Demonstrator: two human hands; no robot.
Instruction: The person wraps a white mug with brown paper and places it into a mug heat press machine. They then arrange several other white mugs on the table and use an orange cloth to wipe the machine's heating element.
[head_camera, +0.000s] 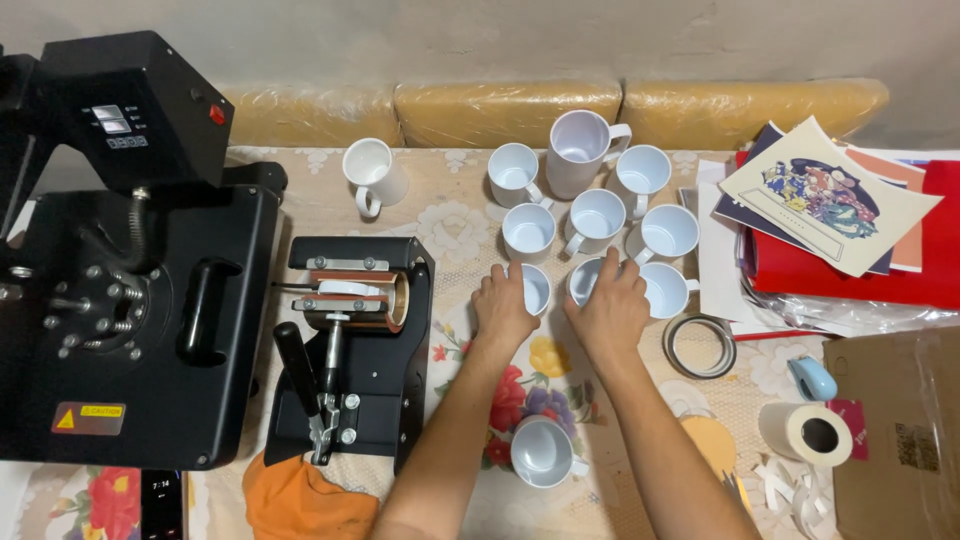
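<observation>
My left hand (503, 308) wraps around a white mug (535, 290) in the front row of a cluster of several white mugs on the flowered table. My right hand (608, 310) grips the neighbouring white mug (584, 280), just left of another mug (666, 290). Behind them stand more mugs and one taller white mug (580, 150). A single white mug (543, 452) sits between my forearms near the front. Another mug (370, 172) stands apart at the back left.
A black mug press (350, 345) sits left of my hands, a large black heat press (120, 260) beyond it. An orange cloth (295, 500) lies in front. Right: tape ring (699, 346), tape roll (808, 432), printed sheets (830, 195), cardboard box (900, 430).
</observation>
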